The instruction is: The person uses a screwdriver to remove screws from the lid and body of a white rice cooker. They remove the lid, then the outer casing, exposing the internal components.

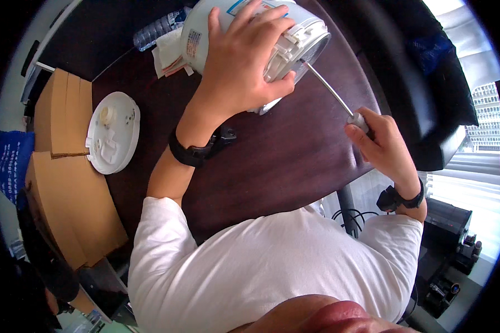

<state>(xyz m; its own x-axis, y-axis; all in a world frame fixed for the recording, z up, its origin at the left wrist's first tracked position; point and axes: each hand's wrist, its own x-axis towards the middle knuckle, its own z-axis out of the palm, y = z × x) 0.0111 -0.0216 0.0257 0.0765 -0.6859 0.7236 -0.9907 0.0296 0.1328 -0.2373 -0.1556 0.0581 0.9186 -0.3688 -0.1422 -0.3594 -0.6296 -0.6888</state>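
Dark table; left hand steadies appliance; right hand screwdriver

Left hand spread wide, fingers splayed (wrist bent); right hand pinched closed.

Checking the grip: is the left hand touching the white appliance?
Touching. The head view shows the left hand spread over the white appliance, fingers pressed on its body and rim.

The left hand grips a white round appliance tipped on its side on the dark table, while the right hand holds a screwdriver whose tip meets the appliance's rim. A white round cover lies to the left, beside cardboard boxes, with a plastic bottle near the far edge.
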